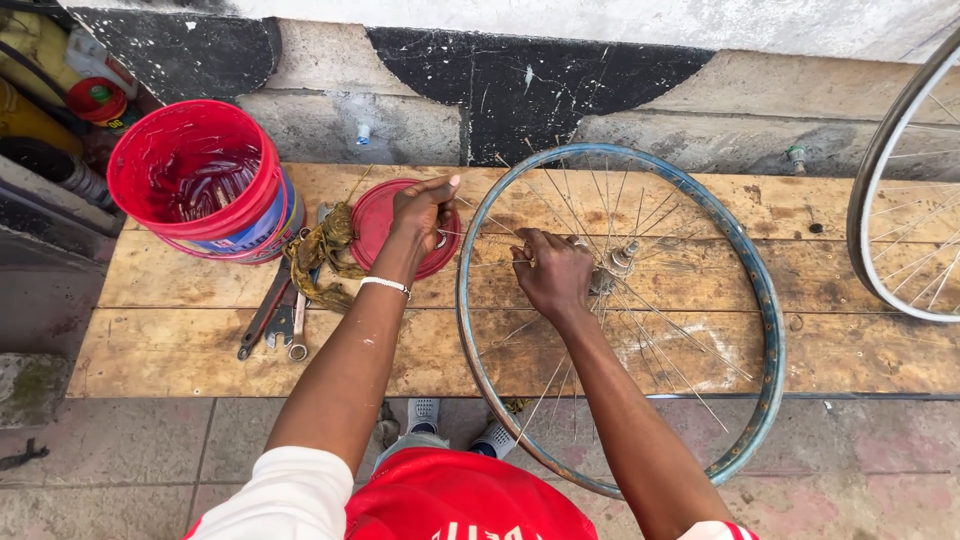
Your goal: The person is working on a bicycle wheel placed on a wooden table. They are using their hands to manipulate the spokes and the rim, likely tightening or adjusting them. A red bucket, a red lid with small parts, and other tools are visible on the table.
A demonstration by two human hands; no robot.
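Head view, left hand (422,208) grip pinching a thin spoke (478,238), right hand (553,272) grip closed on spokes, hub (612,266) half hidden

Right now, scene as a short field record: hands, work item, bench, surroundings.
left hand: over the red lid, pinching a thin spoke
right hand: inside the rim, fingers closed on spokes beside the hub
work item: blue bicycle wheel rim, flat on the wooden bench, near edge overhanging
left of lid: red bucket, dirty rag, wrenches
right edge: second wheel, partly in view
behind: concrete wall, black patches
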